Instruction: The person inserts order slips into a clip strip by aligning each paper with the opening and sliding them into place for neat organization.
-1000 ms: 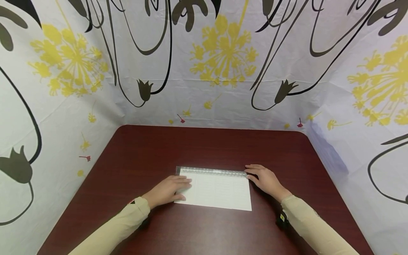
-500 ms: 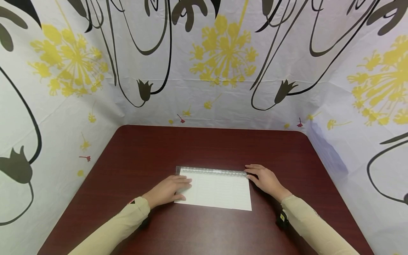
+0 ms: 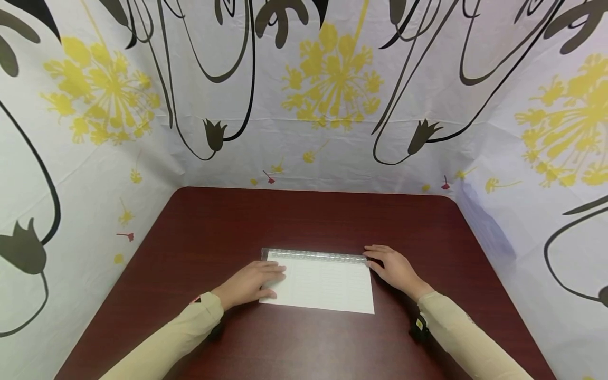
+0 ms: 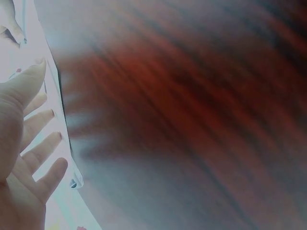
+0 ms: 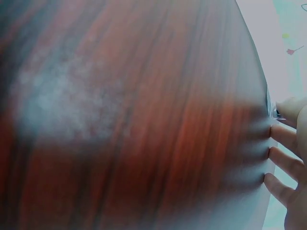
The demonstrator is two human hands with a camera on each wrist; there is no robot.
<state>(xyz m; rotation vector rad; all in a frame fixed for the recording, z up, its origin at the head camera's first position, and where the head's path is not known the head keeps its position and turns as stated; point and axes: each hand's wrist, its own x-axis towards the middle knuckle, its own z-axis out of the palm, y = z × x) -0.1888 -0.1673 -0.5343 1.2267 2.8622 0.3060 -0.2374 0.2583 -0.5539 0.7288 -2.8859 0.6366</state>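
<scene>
A white sheet of paper (image 3: 328,287) with faint lines lies flat in the middle of the table. Along its far edge runs a clear ruler (image 3: 313,256), its left end sticking out a little past the paper. My left hand (image 3: 250,284) rests on the paper's left side, fingers straight and thumb spread towards the near corner. At the ruler's right end, my right hand (image 3: 391,269) touches it with thumb and index fingertip, the other fingers reaching past onto the table. The left wrist view shows the left hand's fingers (image 4: 43,148) spread flat over the sheet.
The dark red wooden table (image 3: 304,216) has rounded far corners. White cloth (image 3: 266,100) printed with yellow flowers and dark stems hangs around its back and sides. A dark device (image 3: 419,328) is worn under the right wrist.
</scene>
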